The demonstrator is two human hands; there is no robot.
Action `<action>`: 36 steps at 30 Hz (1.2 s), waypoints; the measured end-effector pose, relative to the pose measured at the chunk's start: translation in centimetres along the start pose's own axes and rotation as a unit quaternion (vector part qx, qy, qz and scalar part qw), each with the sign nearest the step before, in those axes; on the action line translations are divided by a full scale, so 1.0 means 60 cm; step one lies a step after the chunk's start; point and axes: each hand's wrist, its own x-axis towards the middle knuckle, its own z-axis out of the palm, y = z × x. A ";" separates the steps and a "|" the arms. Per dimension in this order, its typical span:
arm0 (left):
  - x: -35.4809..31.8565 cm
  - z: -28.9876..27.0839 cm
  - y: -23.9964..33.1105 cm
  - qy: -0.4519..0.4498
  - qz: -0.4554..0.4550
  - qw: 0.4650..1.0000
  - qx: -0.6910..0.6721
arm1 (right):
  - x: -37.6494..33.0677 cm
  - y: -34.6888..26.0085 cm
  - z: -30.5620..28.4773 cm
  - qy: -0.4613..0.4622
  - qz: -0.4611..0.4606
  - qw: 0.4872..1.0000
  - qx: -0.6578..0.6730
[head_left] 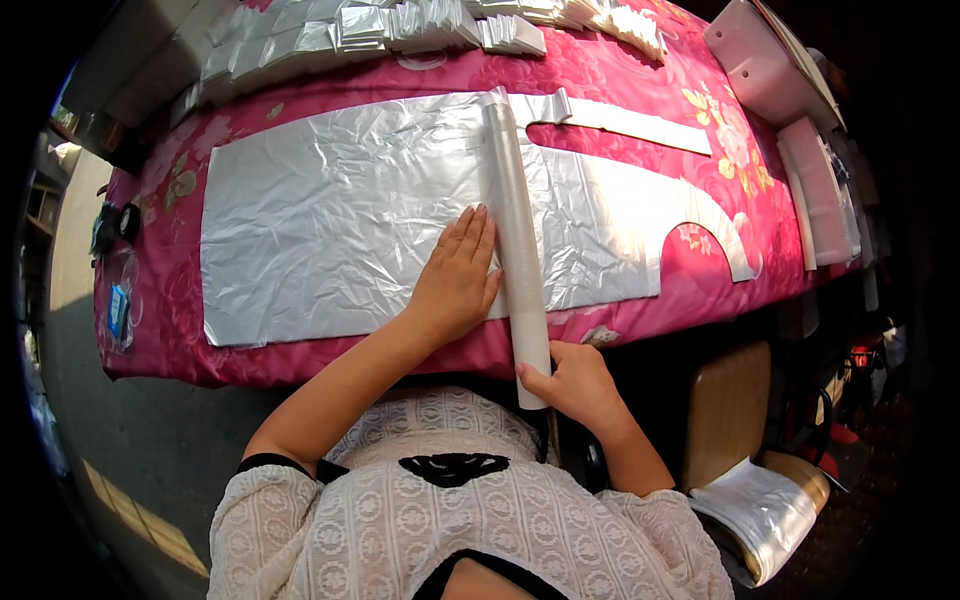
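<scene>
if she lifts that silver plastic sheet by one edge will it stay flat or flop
The silver plastic sheet would probably flop: it looks thin and crinkled. Likely light and slippery, given its glossy surface. The left hand pressing it flat beside the white tube suggests it shifts easily.

The flat silver plastic sheet leaves low, open room to the left of the white tube, which lies across the table as a ridge. Stacks of folded bags line the far edge. Pink and white boxes crowd the right end, and a wooden chair stands close beside the near right corner.
</scene>
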 end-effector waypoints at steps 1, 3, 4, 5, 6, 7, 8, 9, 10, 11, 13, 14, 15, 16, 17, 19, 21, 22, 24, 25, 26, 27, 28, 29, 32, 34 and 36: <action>0.002 -0.001 0.003 -0.012 0.001 1.000 0.022 | 0.001 0.001 -0.003 -0.019 0.003 1.000 -0.015; -0.001 0.002 0.004 -0.029 -0.003 0.998 0.049 | 0.006 0.005 -0.011 -0.058 0.007 0.997 -0.045; -0.001 0.004 0.004 -0.030 -0.005 0.998 0.054 | 0.012 0.009 -0.021 -0.061 -0.017 0.997 -0.034; -0.001 0.004 0.004 -0.030 -0.008 0.998 0.060 | 0.019 0.017 -0.034 -0.065 -0.040 0.997 -0.023; -0.002 0.002 0.005 -0.041 -0.015 0.997 0.060 | 0.030 0.020 -0.044 -0.070 -0.065 0.995 -0.012; 0.001 -0.001 0.008 -0.052 -0.018 0.997 0.060 | 0.045 0.019 -0.055 -0.037 -0.112 0.993 0.009; 0.002 -0.004 0.010 -0.062 -0.020 0.996 0.059 | 0.062 0.020 -0.067 0.035 -0.168 0.985 -0.024; 0.001 -0.007 0.010 -0.056 -0.015 0.997 0.051 | 0.091 0.026 -0.078 0.118 -0.288 0.941 -0.132; -0.004 -0.009 0.007 -0.049 -0.015 0.998 0.045 | 0.119 0.024 -0.091 0.117 -0.338 0.916 -0.184; -0.005 -0.013 0.006 -0.038 -0.010 0.999 0.037 | 0.146 0.025 -0.099 0.114 -0.381 0.887 -0.236; -0.027 -0.045 -0.005 -0.011 -0.018 1.000 0.007 | 0.186 0.026 -0.101 0.085 -0.436 0.843 -0.303; -0.046 -0.068 -0.014 0.001 -0.025 1.000 -0.008 | 0.201 0.022 -0.096 0.059 -0.449 0.833 -0.317; -0.070 -0.096 -0.029 0.015 -0.040 0.999 0.000 | 0.214 0.011 -0.089 0.032 -0.463 0.822 -0.331; -0.093 -0.124 -0.048 0.028 -0.052 0.998 0.007 | 0.223 -0.008 -0.079 0.020 -0.485 0.816 -0.312; -0.118 -0.150 -0.070 0.057 -0.062 0.996 0.003 | 0.230 -0.037 -0.060 0.006 -0.508 0.810 -0.292; -0.171 -0.195 -0.108 0.109 -0.099 0.989 -0.014 | 0.229 -0.108 -0.003 -0.097 -0.548 0.794 -0.243; -0.224 -0.231 -0.138 0.145 -0.158 0.976 -0.032 | 0.202 -0.190 0.076 -0.227 -0.615 0.738 -0.159; -0.251 -0.246 -0.149 0.157 -0.191 0.968 -0.043 | 0.182 -0.221 0.107 -0.271 -0.658 0.694 -0.104; -0.298 -0.266 -0.159 0.187 -0.222 0.955 -0.054 | 0.161 -0.276 0.119 -0.316 -0.684 0.657 -0.024; -0.320 -0.274 -0.160 0.198 -0.235 0.949 -0.068 | 0.151 -0.300 0.125 -0.338 -0.691 0.638 0.015; -0.344 -0.282 -0.160 0.210 -0.251 0.942 -0.078 | 0.157 -0.319 0.118 -0.318 -0.686 0.654 0.025; -0.367 -0.285 -0.156 0.223 -0.261 0.936 -0.083 | 0.178 -0.332 0.101 -0.299 -0.679 0.669 0.036; -0.381 -0.286 -0.156 0.222 -0.262 0.934 -0.096 | 0.205 -0.327 0.093 -0.232 -0.678 0.697 0.031; -0.399 -0.288 -0.151 0.222 -0.268 0.931 -0.106 | 0.234 -0.322 0.083 -0.169 -0.667 0.726 -0.002; -0.425 -0.289 -0.142 0.225 -0.286 0.921 -0.139 | 0.302 -0.294 0.073 -0.067 -0.631 0.758 -0.151; -0.438 -0.290 -0.131 0.224 -0.304 0.911 -0.165 | 0.328 -0.290 0.092 -0.057 -0.621 0.744 -0.239; -0.446 -0.282 -0.125 0.230 -0.307 0.903 -0.192 | 0.343 -0.301 0.124 -0.078 -0.634 0.722 -0.265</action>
